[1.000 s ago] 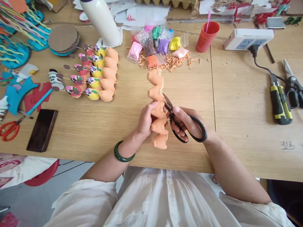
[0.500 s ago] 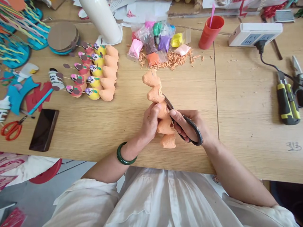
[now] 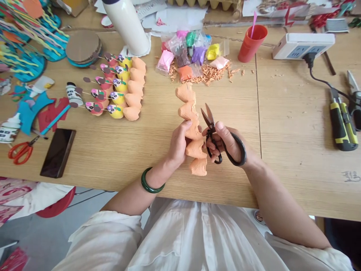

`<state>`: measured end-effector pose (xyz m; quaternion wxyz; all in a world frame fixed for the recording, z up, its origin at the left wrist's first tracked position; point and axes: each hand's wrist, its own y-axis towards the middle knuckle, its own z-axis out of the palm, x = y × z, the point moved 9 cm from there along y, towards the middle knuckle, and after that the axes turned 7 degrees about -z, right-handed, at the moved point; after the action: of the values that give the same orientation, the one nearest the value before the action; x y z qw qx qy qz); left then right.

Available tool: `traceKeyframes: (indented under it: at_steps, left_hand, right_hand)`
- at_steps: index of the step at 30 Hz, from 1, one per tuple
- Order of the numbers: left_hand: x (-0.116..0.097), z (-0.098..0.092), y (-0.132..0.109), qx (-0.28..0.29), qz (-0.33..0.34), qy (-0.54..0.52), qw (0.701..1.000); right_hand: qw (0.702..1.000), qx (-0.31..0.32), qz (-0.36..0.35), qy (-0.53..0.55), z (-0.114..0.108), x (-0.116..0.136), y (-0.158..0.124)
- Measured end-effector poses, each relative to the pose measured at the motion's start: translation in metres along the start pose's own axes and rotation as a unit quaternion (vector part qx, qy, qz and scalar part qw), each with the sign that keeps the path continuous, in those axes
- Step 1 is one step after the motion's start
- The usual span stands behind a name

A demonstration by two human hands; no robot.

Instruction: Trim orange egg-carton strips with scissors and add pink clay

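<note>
Head view, left fingers (image 3: 184, 128) gripping orange strip (image 3: 187, 110), right fingers (image 3: 219, 130) holding scissors (image 3: 209, 119), pink stick (image 3: 254, 22) in cup (image 3: 249, 48)

Wooden table (image 3: 282, 124): phone (image 3: 58, 152), red cup (image 3: 251, 43), power strip (image 3: 303, 45).

Carton strip (image 3: 187, 109) between left hand (image 3: 176, 145) and scissors (image 3: 209, 119), clay bags (image 3: 191, 54) behind, phone (image 3: 58, 152) far left

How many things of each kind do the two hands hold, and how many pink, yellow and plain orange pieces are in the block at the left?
Orange strip, in left hand: 1
Black scissors, in right hand: 1
Pink figures: 5
Yellow figures: 5
Plain orange pieces: 5
Total: 17
</note>
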<state>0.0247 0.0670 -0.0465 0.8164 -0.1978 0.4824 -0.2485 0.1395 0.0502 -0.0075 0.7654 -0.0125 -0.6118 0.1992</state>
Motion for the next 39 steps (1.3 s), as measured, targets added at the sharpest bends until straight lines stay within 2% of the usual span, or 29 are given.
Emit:
traceKeyframes:
  at_steps: [3, 5, 10, 18, 21, 26, 29, 33, 36, 39]
  left_hand:
    - [-0.011, 0.007, -0.004, 0.034, 0.012, -0.026, 0.999]
    - [-0.01, 0.011, -0.005, 0.064, -0.02, -0.047, 0.997]
    - [-0.003, 0.016, -0.005, 0.115, -0.09, -0.092, 0.985]
    - [-0.001, 0.02, -0.001, 0.124, -0.088, -0.121, 0.981]
    - [0.002, 0.021, -0.001, 0.126, -0.106, -0.126, 0.978]
    - [0.001, 0.018, 0.002, 0.123, -0.077, -0.128, 0.981]
    - [0.003, 0.016, 0.004, 0.116, -0.089, -0.127, 0.981]
    - [0.001, 0.02, 0.003, 0.135, -0.09, -0.128, 0.978]
    - [0.001, 0.017, 0.005, 0.129, -0.08, -0.139, 0.979]
    - [0.005, 0.009, 0.01, 0.092, -0.071, -0.141, 0.983]
  right_hand:
    - [1.0, 0.006, -0.029, -0.001, -0.006, 0.006, 0.001]
    - [0.999, 0.0, -0.045, -0.03, -0.011, 0.01, 0.001]
    - [0.982, -0.075, -0.096, -0.144, -0.029, 0.022, -0.001]
    - [0.97, -0.059, -0.103, -0.21, -0.016, 0.013, -0.005]
    - [0.946, -0.078, -0.132, -0.284, -0.016, 0.019, -0.009]
    - [0.902, -0.13, -0.128, -0.391, -0.022, 0.032, -0.015]
    - [0.898, -0.122, -0.113, -0.408, -0.021, 0.032, -0.014]
    - [0.888, -0.119, -0.12, -0.427, -0.022, 0.029, -0.012]
    - [0.862, -0.126, -0.148, -0.468, -0.019, 0.03, -0.012]
    - [0.829, -0.122, -0.175, -0.517, -0.01, 0.031, -0.013]
